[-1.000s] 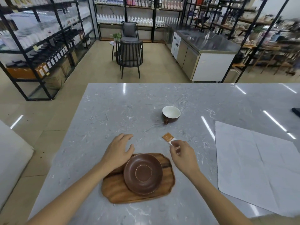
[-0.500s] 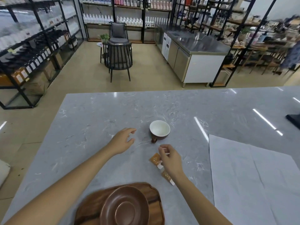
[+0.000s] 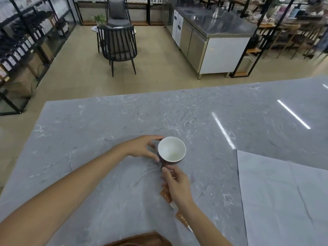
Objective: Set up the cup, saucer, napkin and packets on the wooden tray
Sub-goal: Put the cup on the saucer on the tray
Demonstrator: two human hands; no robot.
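Observation:
A brown cup [image 3: 171, 150] with a white inside stands upright on the grey marble table. My left hand [image 3: 142, 148] curls round its left side, thumb and forefinger touching the wall. My right hand [image 3: 177, 185] pinches the cup's handle [image 3: 164, 166] from the near side. Two orange packets [image 3: 166, 195] [image 3: 182, 220] lie on the table, partly hidden under my right wrist and forearm. Only the far edge of the wooden tray [image 3: 142, 240] shows at the bottom of the view. The saucer is out of view.
A large white paper sheet [image 3: 284, 201] covers the table's right side. The table's far edge [image 3: 159, 92] meets open floor, with a black chair [image 3: 117, 45] and a steel counter [image 3: 213, 38] beyond. Shelves line the left wall.
Both hands have reached forward to the cup: the left now wraps its side and the right has left the packets for the handle. The tray has slid to the bottom edge of the view.

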